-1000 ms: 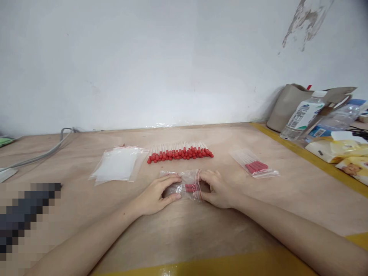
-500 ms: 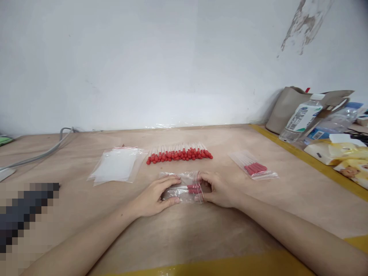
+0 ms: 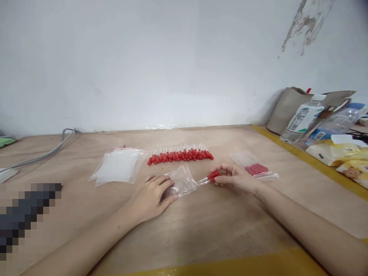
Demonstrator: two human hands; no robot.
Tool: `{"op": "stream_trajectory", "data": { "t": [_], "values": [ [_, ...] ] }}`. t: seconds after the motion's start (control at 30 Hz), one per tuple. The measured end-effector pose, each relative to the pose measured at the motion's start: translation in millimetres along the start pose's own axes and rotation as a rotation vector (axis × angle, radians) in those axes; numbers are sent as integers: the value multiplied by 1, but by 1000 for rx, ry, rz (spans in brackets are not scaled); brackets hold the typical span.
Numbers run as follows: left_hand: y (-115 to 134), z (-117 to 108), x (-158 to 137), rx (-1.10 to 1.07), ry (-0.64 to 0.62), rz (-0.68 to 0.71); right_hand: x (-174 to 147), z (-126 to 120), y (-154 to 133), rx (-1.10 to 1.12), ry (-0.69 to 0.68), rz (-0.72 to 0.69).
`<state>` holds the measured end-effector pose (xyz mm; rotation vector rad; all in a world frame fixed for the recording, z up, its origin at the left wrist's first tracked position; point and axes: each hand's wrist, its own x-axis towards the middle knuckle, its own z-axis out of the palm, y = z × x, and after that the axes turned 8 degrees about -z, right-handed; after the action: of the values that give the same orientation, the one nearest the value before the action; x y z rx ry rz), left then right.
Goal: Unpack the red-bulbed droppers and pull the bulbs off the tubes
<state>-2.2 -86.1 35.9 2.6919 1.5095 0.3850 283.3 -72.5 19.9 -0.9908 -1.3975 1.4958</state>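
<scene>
My left hand (image 3: 156,195) grips the closed end of a clear zip-lock bag (image 3: 184,182), thumb at the near side and fingers at the far side. My right hand (image 3: 232,178) is closed round the red bulbs of a few thin clear droppers (image 3: 212,177). Their slim tubes point left, with the tips at the mouth of the bag; how far they reach in is hard to make out. Beyond my hands lies a row of similar red-bulbed droppers (image 3: 181,155). To the right, a filled zip-lock bag (image 3: 255,168) holds several more.
A stack of flat zip-lock bags (image 3: 117,165) lies at the left. Along the right side stand a plastic bottle (image 3: 304,119), a grey bag (image 3: 283,109) and a yellow tissue pack (image 3: 330,149). A grey cable (image 3: 48,153) runs along the left. A pixelated dark object (image 3: 25,214) is at the near left.
My right hand has moved right from the bag's mouth and now holds the droppers, which lay inside the bag before. The bag has tilted, its mouth end now crumpled; my left hand stays on it.
</scene>
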Motion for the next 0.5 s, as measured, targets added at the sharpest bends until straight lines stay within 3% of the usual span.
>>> {"op": "stream_trajectory", "data": {
  "t": [0.1,0.17,0.23,0.3,0.37,0.43,0.5],
  "values": [
    [10,-19,-8,178,-83,-163,0,-11,-6,90,31,46],
    [11,-28,-10,189,-138,-256,-2,-20,-14,82,25,48],
    [7,-29,-8,141,-120,-257,-5,-32,-25,28,32,33],
    [-1,-24,-2,60,-50,-105,-6,-45,-36,-38,103,-28],
    [-10,-15,5,-26,-27,147,-5,-54,-44,-103,268,-169],
    [-16,-6,10,-64,-96,337,2,-56,-48,-189,437,-361],
    [-19,1,12,-51,-197,381,14,-49,-47,-326,539,-541]
  ]
}}
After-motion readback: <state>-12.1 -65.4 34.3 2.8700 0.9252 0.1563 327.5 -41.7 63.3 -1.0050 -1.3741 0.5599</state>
